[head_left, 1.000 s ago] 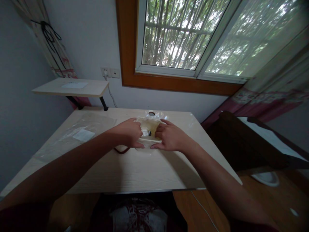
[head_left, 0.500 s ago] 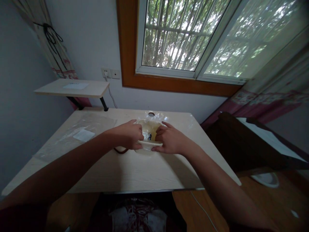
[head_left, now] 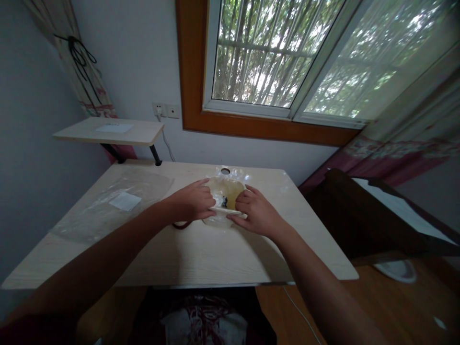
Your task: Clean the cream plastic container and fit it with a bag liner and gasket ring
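A transparent plastic zip bag (head_left: 227, 190) lies on the pale wood-grain desk (head_left: 172, 258), holding a yellowish film, a white wad and a small dark object. Its white closure strip (head_left: 226, 211) runs across the near side. My left hand (head_left: 190, 203) rests on the bag's left part, with the thumb at the strip. My right hand (head_left: 258, 213) pinches the strip's right end, its fingers on top of the bag. The bag's contents are partly hidden behind my fingers.
A flat clear plastic sheet (head_left: 111, 206) with a white label (head_left: 125, 201) lies on the desk's left. A dark red cord (head_left: 181, 225) shows under my left wrist. The desk has a round cable hole (head_left: 225, 171). A small shelf (head_left: 109, 129) stands behind, and a dark bed frame (head_left: 359, 215) lies right.
My right hand has shifted slightly toward me and to the right, and the bag's strip sits a little lower. The whole view has tilted slightly.
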Available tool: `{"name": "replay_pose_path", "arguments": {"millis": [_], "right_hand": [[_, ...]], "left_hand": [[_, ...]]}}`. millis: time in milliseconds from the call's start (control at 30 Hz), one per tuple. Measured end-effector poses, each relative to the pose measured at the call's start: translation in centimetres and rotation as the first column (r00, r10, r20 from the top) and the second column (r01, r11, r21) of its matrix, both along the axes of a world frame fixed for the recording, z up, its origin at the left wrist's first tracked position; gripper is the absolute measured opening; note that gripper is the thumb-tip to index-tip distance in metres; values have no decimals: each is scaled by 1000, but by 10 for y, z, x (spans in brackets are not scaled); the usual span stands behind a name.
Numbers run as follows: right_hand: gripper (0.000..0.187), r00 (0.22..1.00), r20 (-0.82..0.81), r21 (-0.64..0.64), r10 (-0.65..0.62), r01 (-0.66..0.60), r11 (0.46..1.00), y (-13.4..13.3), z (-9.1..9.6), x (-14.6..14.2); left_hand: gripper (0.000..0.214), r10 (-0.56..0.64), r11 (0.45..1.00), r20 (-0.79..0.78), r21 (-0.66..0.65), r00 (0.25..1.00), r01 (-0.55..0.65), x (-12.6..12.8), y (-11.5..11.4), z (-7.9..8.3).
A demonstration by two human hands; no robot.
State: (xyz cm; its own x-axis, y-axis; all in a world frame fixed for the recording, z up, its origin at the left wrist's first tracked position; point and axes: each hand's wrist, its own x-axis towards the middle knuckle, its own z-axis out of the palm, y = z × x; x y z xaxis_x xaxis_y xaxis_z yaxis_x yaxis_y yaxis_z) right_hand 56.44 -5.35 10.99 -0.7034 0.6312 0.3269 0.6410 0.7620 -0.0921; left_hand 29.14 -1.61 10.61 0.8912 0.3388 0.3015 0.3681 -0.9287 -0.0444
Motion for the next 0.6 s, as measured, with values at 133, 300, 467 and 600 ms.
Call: {"name": "replay_pose_path", "arguments": {"millis": [133,300,467,600], "right_hand": [[25,999,-16,31,-35,36,999,3,-5,-3],[27,988,-145,64,-56,66,996,-1,-20,-2],[58,915,-393,131,-92,155,979,-12,-49,11],[53,801,-591,195,-96,257,946,-18,-78,21]], "left_hand": [[39,24,994,80,-104,996,-16,-9,-2,-5],[59,192,966,324,-230,926,-120,-35,-17,-11],[21,391,890,180,-322,903,-321,-66,-37,-39],[16,443,851,12,-318,896,-417,-70,-59,-72]]}}
